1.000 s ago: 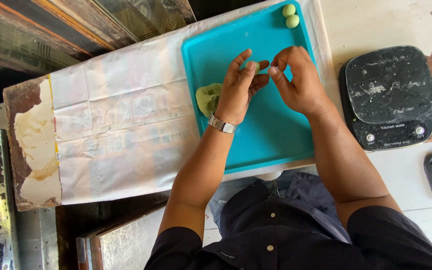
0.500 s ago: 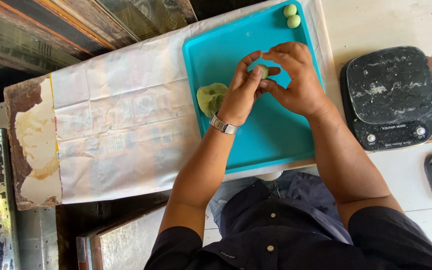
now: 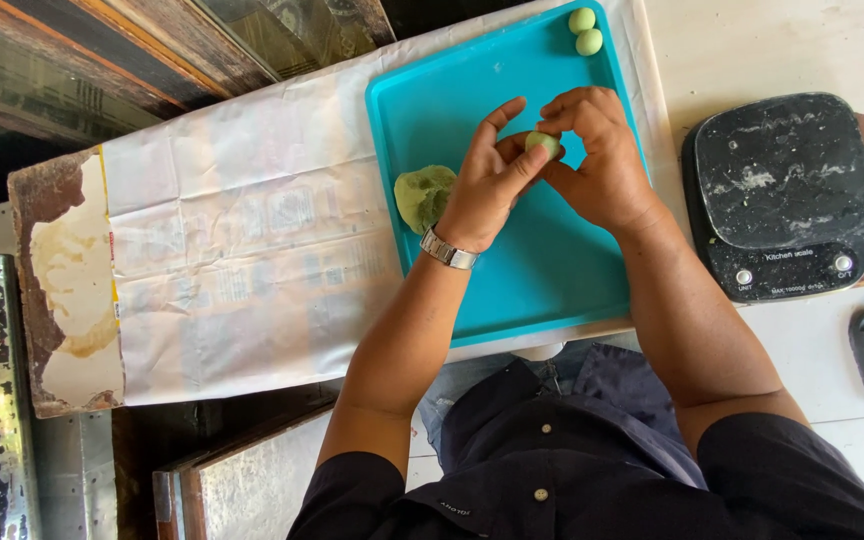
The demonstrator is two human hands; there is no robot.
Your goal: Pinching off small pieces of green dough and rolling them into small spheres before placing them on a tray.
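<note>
Both hands (image 3: 552,165) now closed around small green dough ball (image 3: 543,143), lifted above teal tray (image 3: 552,290); pinching has become shaping.

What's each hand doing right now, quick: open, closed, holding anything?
Left hand: fingers partly spread, thumb and fingertips pinching the small green dough piece.
Right hand: fingers curled around the same dough piece, above the teal tray.

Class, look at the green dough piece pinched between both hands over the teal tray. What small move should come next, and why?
Probably roll the small dough piece round between the left hand and right hand, then set it beside the two finished balls at the far corner of the teal tray. It looks less round than those, and the larger dough lump waits.
</note>
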